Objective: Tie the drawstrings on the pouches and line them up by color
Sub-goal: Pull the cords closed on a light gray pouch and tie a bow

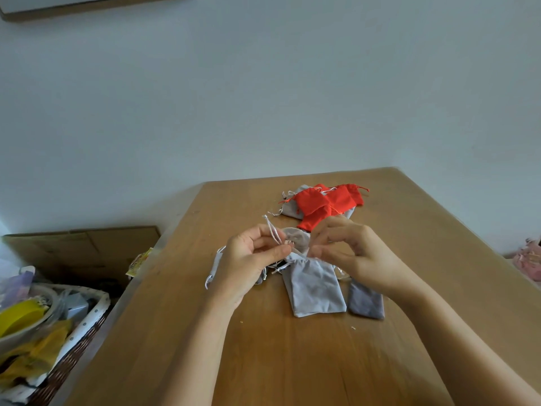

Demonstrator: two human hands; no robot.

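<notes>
Two hands meet above the middle of the wooden counter (292, 361), holding a small taupe fabric pouch (297, 237) between them, clear of the surface. The left hand (248, 259) has its fingers (272, 253) curled in, thumb and forefinger pinching the white drawstring (273, 231), whose free end sticks up and to the far left. The right hand (357, 253) also curls its fingers, pinching at the pouch's right side (whether cord or cloth is hard to tell).

Just nearer than the hands, a light grey fabric pouch (316, 288) lies flat, its mouth partly under them. A dark grey fabric pouch (366, 301) lies just beside it on the right, partly hidden by the right wrist. Another pale grey pouch (215, 263) shows at the left, mostly covered by the left hand. Farther off, several red fabric pouches (325, 205) lie heaped over pale ones.

Left of the counter stand a wicker basket (87, 326) with mixed contents and a cardboard box (82, 247).
</notes>
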